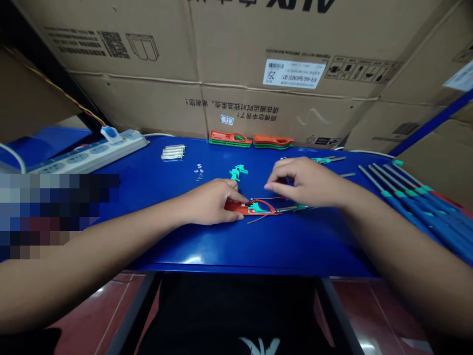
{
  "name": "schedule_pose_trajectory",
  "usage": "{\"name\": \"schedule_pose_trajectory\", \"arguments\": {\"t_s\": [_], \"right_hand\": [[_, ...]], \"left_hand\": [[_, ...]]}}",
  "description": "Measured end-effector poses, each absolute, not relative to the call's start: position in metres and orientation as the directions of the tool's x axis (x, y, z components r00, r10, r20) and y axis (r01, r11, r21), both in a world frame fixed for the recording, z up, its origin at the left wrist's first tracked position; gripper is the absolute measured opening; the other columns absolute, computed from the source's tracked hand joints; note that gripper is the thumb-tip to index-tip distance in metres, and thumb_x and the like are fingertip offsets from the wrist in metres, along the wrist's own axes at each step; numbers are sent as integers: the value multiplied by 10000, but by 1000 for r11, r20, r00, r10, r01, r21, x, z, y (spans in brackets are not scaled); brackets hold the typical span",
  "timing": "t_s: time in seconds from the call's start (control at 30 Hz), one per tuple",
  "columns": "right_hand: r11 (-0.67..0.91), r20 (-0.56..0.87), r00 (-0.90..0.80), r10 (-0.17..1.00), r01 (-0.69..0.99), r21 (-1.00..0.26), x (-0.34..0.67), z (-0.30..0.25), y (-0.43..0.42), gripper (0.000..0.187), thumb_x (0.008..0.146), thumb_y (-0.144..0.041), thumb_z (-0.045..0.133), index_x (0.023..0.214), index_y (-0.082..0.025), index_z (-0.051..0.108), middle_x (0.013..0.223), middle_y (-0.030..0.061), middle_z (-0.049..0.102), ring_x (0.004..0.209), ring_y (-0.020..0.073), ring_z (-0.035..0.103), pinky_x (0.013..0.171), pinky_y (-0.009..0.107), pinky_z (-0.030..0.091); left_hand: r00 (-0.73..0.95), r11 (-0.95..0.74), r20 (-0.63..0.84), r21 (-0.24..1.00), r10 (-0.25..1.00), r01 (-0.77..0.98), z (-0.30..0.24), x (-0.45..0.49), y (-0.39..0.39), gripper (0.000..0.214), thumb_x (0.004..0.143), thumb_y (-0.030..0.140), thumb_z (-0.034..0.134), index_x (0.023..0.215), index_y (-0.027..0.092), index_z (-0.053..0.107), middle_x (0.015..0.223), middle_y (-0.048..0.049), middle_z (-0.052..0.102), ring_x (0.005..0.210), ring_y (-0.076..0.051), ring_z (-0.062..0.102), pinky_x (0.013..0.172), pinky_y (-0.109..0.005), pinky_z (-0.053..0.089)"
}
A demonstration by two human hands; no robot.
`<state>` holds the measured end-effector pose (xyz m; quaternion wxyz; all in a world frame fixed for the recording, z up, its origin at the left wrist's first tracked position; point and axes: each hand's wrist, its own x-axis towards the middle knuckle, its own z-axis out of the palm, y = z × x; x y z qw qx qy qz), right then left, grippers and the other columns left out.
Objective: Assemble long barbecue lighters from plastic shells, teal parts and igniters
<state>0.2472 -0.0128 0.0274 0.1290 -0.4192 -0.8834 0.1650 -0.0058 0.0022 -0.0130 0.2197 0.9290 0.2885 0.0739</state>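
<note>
A dark shirt (pixel 229 315) lies nearest, this side of the orange casing (pixel 235 207) on the counter (pixel 229 251). The left hand (pixel 210 202) holds the casing's left end; the right hand (pixel 303 182) curls by its other end, whether pinching anything I cannot tell. Should the left grip slip, the green piece (pixel 257 207) inside could pop loose.

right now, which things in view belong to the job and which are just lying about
Probably the job: orange casing held by the left hand, turquoise part in it, loose turquoise pieces, stacked casings, metal cylinders, blue-handled rods.

Apparently just lying about: power strip, upright cardboard.
</note>
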Motion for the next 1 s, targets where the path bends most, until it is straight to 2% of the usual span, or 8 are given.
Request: {"name": "schedule_pose_trajectory", "arguments": {"t_s": [0.07,0.13,0.2,0.3,0.4,0.5,0.77,1.0], "right_hand": [[648,185,-638,747,639,-415,257,29,-9,231,927,-342,599,835,-174,729,861,55,692,758,152,613,736,290,455],[665,198,-658,727,603,-440,263,24,-8,218,933,-325,592,850,-171,723,864,55,691,775,153,621,754,292,466],[681,122,-722,681,565,-466,266,16,-9,208,938,-313,591,881,-174,736,887,55,697,803,152,632,773,289,473],[690,3,-786,618,541,-482,267,8,-13,202,942,-313,598,947,-185,754,932,51,702,836,146,643,788,281,475],[710,-10,-797,604,544,-448,266,8,-17,179,933,-279,608,976,-190,757,940,47,690,827,142,638,770,273,465],[738,-9,-818,575,523,-427,264,9,-20,171,922,-245,613,990,-191,761,933,44,670,803,137,624,739,264,452],[733,-44,-796,603,575,-363,259,10,-29,177,922,-227,611,976,-196,776,865,33,639,764,139,590,692,263,420],[679,-81,-721,688,680,-279,248,9,-35,123,850,-155,627,838,-196,742,835,26,659,733,147,577,652,268,378]], "left_hand": [[820,-739,19,444,572,506,-13,-7,1,382,858,357,684,1208,209,730,914,-39,622,837,-170,591,797,-289,449],[813,-733,16,443,582,516,-13,-7,-1,381,863,361,680,1207,206,728,949,-50,635,879,-184,603,832,-305,458],[806,-725,6,440,592,530,-12,-7,-3,389,866,359,680,1218,199,721,981,-62,642,910,-197,609,852,-315,464],[800,-721,4,437,600,538,-11,-7,-6,473,873,337,673,1336,243,646,1013,-62,634,929,-201,599,841,-316,468],[831,-754,23,436,555,492,-12,-8,-8,508,897,273,634,1399,331,583,1019,-47,611,965,-199,574,850,-308,464],[862,-785,26,427,507,449,-14,-9,-8,460,922,246,601,1368,360,610,1018,-50,588,1001,-207,550,877,-322,457],[864,-778,12,442,503,446,-16,-10,-7,454,928,230,607,1361,367,614,1010,-49,573,1014,-214,539,883,-343,450],[865,-781,10,434,502,449,-19,-11,-6,431,943,264,598,1359,372,615,1037,-58,571,1038,-224,537,902,-360,450]]}}
